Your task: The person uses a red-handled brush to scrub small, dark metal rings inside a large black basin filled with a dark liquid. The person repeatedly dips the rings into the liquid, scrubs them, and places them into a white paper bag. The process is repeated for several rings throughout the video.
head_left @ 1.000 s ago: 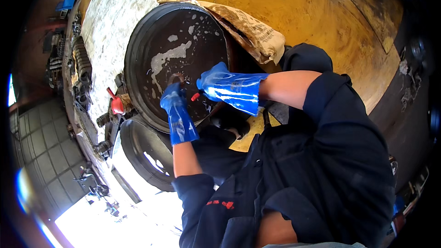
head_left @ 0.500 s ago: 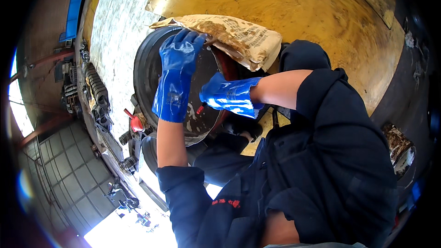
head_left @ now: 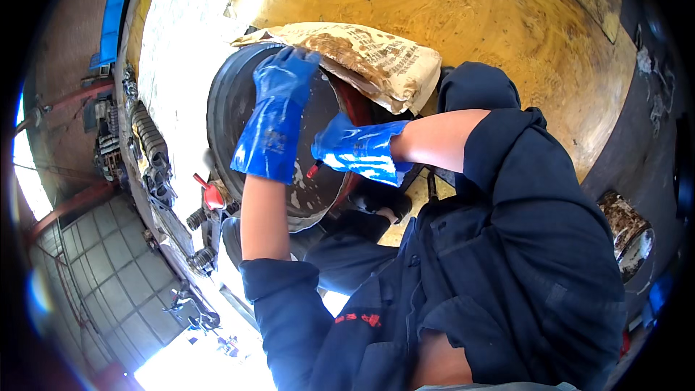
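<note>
A wide dark round drum [head_left: 221, 105], with pale spots on its inner surface, stands before me. My left hand [head_left: 284, 80], in a long blue rubber glove, is at its far side near the rim. Its fingers are bent down, and whatever lies under them is hidden. My right hand [head_left: 338, 141], gloved the same way, is closed over the drum's right part. From under this fist pokes the short red end of a handle [head_left: 313, 169]; the rest of that item is covered. A brown-stained paper sack [head_left: 387, 65] lies against the drum's far right edge, beside my left fingertips.
A yellowish, smeared sheet surface [head_left: 434, 7] spreads beyond the sack. At left are a red scoop-like thing [head_left: 211, 194] and coiled metal parts [head_left: 150, 134]. A rusty, stained can [head_left: 627, 235] lies at far right. My leg is close by the drum's near side.
My left hand has drawn slightly left, with its fingers more bent, and its forearm has shifted left. The right hand has barely moved.
</note>
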### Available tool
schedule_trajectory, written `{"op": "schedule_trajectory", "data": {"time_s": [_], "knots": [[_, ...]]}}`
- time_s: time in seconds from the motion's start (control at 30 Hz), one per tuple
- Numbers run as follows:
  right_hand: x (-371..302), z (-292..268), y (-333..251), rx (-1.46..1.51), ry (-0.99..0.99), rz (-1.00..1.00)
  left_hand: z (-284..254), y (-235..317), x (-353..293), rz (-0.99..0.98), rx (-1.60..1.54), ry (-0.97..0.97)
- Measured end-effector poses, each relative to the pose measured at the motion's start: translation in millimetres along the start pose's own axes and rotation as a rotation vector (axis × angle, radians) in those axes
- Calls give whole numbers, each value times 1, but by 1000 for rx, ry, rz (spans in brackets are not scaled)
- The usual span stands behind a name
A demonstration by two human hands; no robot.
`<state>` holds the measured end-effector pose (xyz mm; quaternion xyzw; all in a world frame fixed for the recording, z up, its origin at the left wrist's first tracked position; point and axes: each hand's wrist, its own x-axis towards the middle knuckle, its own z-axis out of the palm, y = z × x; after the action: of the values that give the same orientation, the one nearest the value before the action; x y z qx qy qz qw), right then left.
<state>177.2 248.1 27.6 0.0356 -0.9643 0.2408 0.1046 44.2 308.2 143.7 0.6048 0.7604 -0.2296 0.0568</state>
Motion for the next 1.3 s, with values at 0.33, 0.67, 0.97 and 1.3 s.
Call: {"op": "schedule_trajectory", "data": {"time_s": [0.33, 0.67, 0.97, 1.3], "knots": [[23, -30, 13, 149, -295, 210, 171, -87, -120, -457, -782, -170], [38, -50, 10, 138, -485, 318, 268, -76, -159, -717, -717, -336], [37, -44, 13, 144, -443, 317, 295, -88, -171, -543, -846, -231], [39, -36, 5, 126, -363, 292, 321, -71, -179, -877, -1214, -254]]}}
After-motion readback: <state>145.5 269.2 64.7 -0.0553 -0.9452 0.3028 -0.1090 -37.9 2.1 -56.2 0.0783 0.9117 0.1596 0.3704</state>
